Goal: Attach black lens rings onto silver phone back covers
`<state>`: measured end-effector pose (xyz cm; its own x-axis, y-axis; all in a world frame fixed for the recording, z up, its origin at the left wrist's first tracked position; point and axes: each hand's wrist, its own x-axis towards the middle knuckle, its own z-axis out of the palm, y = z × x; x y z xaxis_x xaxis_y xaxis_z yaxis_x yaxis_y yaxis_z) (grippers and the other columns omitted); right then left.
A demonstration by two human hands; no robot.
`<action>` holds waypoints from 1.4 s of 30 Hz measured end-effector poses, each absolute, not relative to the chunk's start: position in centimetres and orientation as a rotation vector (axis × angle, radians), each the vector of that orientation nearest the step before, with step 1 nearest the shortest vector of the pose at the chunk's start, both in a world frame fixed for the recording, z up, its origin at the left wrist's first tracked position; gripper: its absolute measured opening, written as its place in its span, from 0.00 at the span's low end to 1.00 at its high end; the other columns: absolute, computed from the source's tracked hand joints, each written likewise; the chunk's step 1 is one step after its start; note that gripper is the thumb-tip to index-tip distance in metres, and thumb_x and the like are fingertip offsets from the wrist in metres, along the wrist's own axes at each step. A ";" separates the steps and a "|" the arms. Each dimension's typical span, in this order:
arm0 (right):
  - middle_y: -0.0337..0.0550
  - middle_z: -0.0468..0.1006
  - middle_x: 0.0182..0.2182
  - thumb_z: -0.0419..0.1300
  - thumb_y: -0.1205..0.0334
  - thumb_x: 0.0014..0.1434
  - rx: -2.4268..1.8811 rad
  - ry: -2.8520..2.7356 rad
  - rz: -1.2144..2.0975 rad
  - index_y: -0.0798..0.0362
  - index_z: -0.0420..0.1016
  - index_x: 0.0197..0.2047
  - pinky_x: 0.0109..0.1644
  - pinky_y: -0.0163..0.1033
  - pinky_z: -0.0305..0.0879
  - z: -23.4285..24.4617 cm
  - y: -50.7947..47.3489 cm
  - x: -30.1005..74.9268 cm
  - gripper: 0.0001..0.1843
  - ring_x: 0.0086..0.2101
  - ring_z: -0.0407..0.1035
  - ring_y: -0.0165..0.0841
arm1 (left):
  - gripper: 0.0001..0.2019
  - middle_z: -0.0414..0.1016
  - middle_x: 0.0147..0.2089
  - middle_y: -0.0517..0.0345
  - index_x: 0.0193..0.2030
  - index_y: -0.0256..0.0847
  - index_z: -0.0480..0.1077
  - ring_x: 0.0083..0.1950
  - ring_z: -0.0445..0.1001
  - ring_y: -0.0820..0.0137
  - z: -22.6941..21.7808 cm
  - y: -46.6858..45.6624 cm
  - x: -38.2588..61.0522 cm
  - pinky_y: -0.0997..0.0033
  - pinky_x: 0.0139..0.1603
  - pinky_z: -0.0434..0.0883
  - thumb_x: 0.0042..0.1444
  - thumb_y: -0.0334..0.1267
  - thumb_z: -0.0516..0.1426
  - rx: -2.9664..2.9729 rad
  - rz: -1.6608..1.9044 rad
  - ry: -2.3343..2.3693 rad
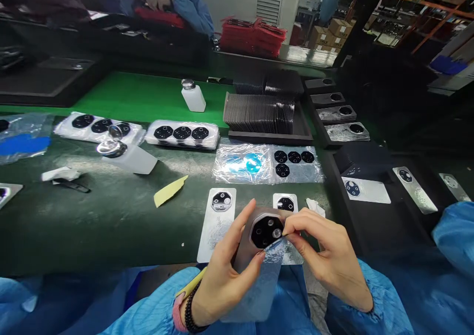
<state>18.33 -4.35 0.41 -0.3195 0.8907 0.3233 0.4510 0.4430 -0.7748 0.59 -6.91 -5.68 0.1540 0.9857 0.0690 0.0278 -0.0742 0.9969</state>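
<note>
My left hand [225, 271] is wrapped round a phone back cover [259, 241] with a black octagonal camera plate, held near the front edge of the bench. The thumb and fingers of my right hand [326, 251] pinch a small tab of film [284, 235] at the edge of the camera plate. Clear protective film [272, 266] hangs down from the cover. Flat on the bench beside my hands lies another silver cover [218, 221], and a third one [285, 203] lies just behind them.
Sheets of black octagonal plates [294, 158] and trays of them [181, 133] lie further back. A tipped white bottle [126, 155], an upright bottle [193, 97], a yellow paper scrap [169, 191], a black tray of stacked parts [262, 113] and covers on the right [414, 189] surround the area. Another person sits across the bench.
</note>
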 end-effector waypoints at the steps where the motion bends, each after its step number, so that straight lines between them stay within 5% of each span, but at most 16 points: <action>1: 0.37 0.75 0.26 0.55 0.72 0.60 -1.140 -1.912 0.773 0.51 0.70 0.31 0.30 0.32 0.66 0.4 -4.3 18.4 0.09 0.27 0.68 0.28 | 0.31 0.73 0.58 0.54 0.68 0.50 0.55 0.52 0.76 0.60 -5.7 -6.9 0.6 0.64 0.55 0.72 0.58 0.38 0.58 1.336 1.124 1.079; 4: 0.36 0.75 0.25 0.57 0.69 0.59 -1.206 -1.821 0.881 0.50 0.70 0.29 0.30 0.32 0.65 0.5 -4.2 18.6 0.08 0.26 0.68 0.29 | 0.33 0.66 0.64 0.56 0.68 0.53 0.53 0.56 0.74 0.58 -5.6 -6.8 0.5 0.61 0.59 0.70 0.57 0.38 0.59 1.311 1.119 1.083; 9: 0.36 0.72 0.22 0.56 0.64 0.58 -1.305 -1.649 1.036 0.51 0.69 0.28 0.27 0.32 0.65 0.6 -3.8 18.5 0.07 0.23 0.66 0.28 | 0.34 0.71 0.60 0.53 0.69 0.50 0.53 0.54 0.75 0.57 -5.4 -6.8 0.6 0.60 0.57 0.71 0.56 0.38 0.59 1.237 1.131 1.085; 19: 0.35 0.77 0.25 0.59 0.67 0.56 -1.359 -1.498 0.734 0.50 0.72 0.30 0.29 0.31 0.70 -0.2 -3.8 17.3 0.04 0.25 0.72 0.27 | 0.33 0.74 0.56 0.50 0.68 0.44 0.56 0.49 0.76 0.58 -5.3 -6.9 1.1 0.61 0.53 0.72 0.55 0.37 0.59 1.185 1.090 1.082; 24: 0.33 0.77 0.25 0.59 0.69 0.57 -1.360 -1.495 0.496 0.49 0.72 0.32 0.32 0.30 0.70 -0.9 -4.1 16.1 0.06 0.25 0.71 0.26 | 0.14 0.78 0.43 0.55 0.48 0.42 0.72 0.40 0.76 0.65 -5.2 -6.6 1.4 0.71 0.42 0.73 0.54 0.37 0.60 1.213 1.146 1.099; 28: 0.33 0.76 0.26 0.59 0.71 0.59 -1.341 -1.481 0.421 0.48 0.72 0.33 0.33 0.30 0.70 -1.3 -4.5 15.8 0.07 0.27 0.71 0.26 | 0.05 0.76 0.32 0.60 0.36 0.42 0.73 0.34 0.73 0.68 -4.7 -6.3 1.4 0.75 0.36 0.70 0.55 0.39 0.59 1.237 1.181 1.117; 33: 0.33 0.74 0.26 0.58 0.72 0.59 -1.285 -1.544 0.417 0.48 0.71 0.35 0.32 0.30 0.69 -1.3 -5.0 16.0 0.08 0.27 0.70 0.27 | 0.09 0.72 0.26 0.60 0.29 0.40 0.72 0.26 0.68 0.71 -4.5 -6.3 1.0 0.76 0.26 0.65 0.56 0.42 0.58 1.236 1.134 1.178; 42: 0.34 0.75 0.23 0.61 0.68 0.57 -1.235 -1.792 0.663 0.50 0.75 0.32 0.27 0.31 0.66 1.3 -3.9 18.2 0.04 0.23 0.67 0.26 | 0.08 0.72 0.25 0.62 0.29 0.41 0.73 0.24 0.67 0.73 -4.8 -6.3 0.7 0.78 0.25 0.65 0.56 0.41 0.58 1.261 1.155 1.195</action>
